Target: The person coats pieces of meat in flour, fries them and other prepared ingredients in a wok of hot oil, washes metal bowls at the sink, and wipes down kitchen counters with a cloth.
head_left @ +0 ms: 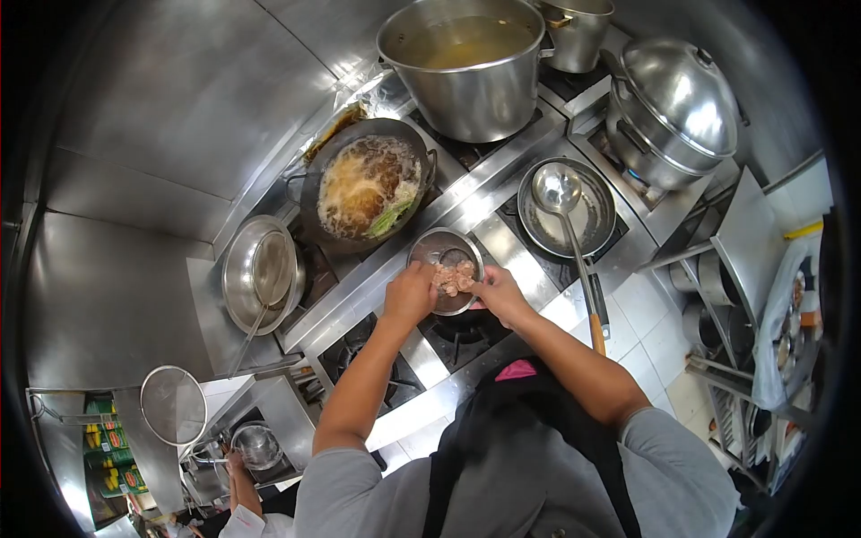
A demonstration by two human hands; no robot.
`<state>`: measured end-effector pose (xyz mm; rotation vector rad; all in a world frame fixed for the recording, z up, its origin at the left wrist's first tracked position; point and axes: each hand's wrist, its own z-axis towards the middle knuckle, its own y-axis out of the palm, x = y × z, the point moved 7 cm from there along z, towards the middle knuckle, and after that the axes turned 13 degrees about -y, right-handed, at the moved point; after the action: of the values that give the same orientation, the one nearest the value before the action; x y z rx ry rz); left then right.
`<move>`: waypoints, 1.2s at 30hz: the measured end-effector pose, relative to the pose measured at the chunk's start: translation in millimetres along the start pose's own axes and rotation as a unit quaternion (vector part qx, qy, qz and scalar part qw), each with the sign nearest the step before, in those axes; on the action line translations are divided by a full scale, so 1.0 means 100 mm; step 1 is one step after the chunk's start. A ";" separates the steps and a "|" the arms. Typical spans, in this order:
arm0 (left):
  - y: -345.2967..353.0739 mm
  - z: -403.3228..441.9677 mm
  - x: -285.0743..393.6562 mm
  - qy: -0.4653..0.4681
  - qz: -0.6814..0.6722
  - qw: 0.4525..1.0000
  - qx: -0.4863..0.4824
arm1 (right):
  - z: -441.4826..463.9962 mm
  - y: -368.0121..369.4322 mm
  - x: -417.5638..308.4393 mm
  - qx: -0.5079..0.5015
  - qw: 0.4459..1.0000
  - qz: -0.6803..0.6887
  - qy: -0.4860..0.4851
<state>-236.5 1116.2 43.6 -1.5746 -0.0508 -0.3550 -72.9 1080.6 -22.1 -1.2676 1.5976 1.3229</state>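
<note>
A clump of pale pink raw meat [456,279] shows between my hands, over a round metal bowl [433,248]. At the bowl's left side, my left hand [412,291] is closed, its fingers on the left end of the meat. My right hand [504,295] reaches over the right rim with its fingers pinched on the meat's other end. My fingertips are partly hidden. Just beyond the bowl, a dark wok [309,193] holds bubbling brown oil, with something green frying at its lower right.
A ladle [558,190] lies across a frying pan [606,224] on the right. Beyond stand a large stockpot [480,99] of yellowish liquid and a lidded pot [677,99] over a lit flame. A basin [235,278] with a strainer [273,269] is left. Another person's hand [235,463] works lower left.
</note>
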 end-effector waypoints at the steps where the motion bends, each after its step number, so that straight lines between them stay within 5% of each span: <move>1: 0.01 -0.01 0.02 0.000 0.000 1.000 -0.001 | -0.01 0.00 -0.01 0.002 1.000 0.003 0.005; 7: 0.08 0.00 0.04 -0.001 0.040 0.999 -0.032 | -0.01 -0.02 -0.05 0.003 1.000 0.020 0.005; 13: 0.16 0.07 -0.20 -0.103 -0.191 0.966 -0.142 | 0.10 -0.14 0.16 0.016 0.999 0.032 0.025; 18: 0.14 -0.06 0.17 -0.003 0.029 0.999 -0.027 | 0.10 -0.11 0.14 -0.004 1.000 -0.002 0.006; 23: 0.17 0.12 -0.10 -0.085 -0.049 0.995 -0.011 | 0.12 -0.13 0.08 -0.002 1.000 0.010 0.003; 25: 0.20 0.17 -0.35 -0.171 -0.260 0.947 -0.074 | 0.09 -0.15 0.03 0.006 0.998 0.033 0.044; 26: 0.15 0.19 -0.37 -0.170 -0.260 0.948 -0.074 | 0.09 -0.16 0.00 0.006 0.998 0.034 0.043; 27: 0.23 0.19 -0.42 -0.232 -0.475 0.836 -0.148 | 0.10 -0.16 -0.01 0.009 0.998 0.049 0.050; 28: 0.31 0.17 -0.40 -0.279 -0.657 0.668 -0.212 | 0.11 -0.16 -0.02 0.012 0.996 0.064 0.056; 29: 0.29 0.18 -0.36 -0.266 -0.742 0.571 -0.229 | 0.13 -0.16 -0.02 0.012 0.996 0.066 0.054; 33: 0.25 0.26 -0.17 -0.236 -0.801 0.478 -0.271 | 0.18 -0.17 0.04 0.011 0.993 0.097 0.070; 35: 0.26 0.29 -0.08 -0.235 -0.725 0.586 -0.274 | 0.18 -0.21 0.08 0.014 0.993 0.089 0.076; 36: 0.23 0.32 -0.05 -0.234 -0.725 0.586 -0.276 | 0.20 -0.22 0.09 0.013 0.993 0.092 0.077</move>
<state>-229.4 1147.6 20.2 -1.8566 -1.9081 -1.2940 -55.5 1097.3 -41.6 -1.2578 1.8718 1.3354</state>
